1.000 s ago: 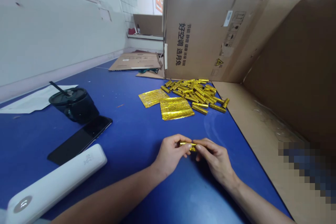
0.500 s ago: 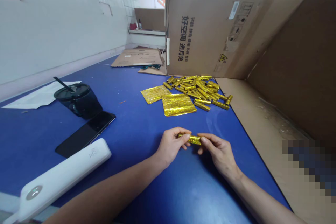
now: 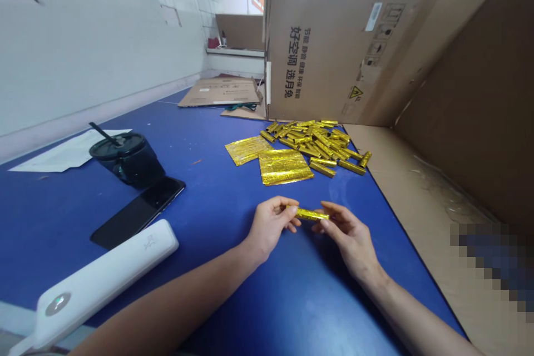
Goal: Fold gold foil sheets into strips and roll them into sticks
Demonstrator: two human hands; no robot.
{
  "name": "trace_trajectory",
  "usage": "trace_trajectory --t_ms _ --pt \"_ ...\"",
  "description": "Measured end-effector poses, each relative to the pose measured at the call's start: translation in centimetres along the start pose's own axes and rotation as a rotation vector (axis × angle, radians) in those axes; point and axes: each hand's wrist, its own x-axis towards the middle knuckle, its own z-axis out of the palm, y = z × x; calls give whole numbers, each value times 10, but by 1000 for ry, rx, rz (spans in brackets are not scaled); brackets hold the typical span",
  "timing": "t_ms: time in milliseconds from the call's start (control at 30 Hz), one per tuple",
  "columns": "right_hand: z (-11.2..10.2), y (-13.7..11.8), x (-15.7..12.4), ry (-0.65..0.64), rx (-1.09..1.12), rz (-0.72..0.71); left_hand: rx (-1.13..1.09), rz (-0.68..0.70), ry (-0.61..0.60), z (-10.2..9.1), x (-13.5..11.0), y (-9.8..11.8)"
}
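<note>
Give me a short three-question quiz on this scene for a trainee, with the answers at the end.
1. True or false: the left hand and the right hand both grip one gold foil roll.
2. Which lies nearest the pile of gold foil rolls? A: a flat gold foil sheet. B: a black smartphone. C: a white oblong device.
3. Fill in the colour: the smartphone lies on a ____ tabletop.

Key: 1 true; 2 A; 3 blue.

The pixelated patch (image 3: 492,267) at right seemingly hides something dark.
</note>
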Motion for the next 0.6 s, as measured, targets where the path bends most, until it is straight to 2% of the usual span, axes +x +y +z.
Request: trace_trajectory --t_ms 200,300,500,600 --pt "0 0 3 -45 -41 104 28 22 -15 0 0 1" --pt "1 -2 3 -33 -39 98 31 6 -13 1 -1 3" --pt "3 -4 2 -130 -109 119 27 4 -26 1 -1 4" --pt "3 -5 1 -108 -128 109 30 -47 -16 1 -1 4"
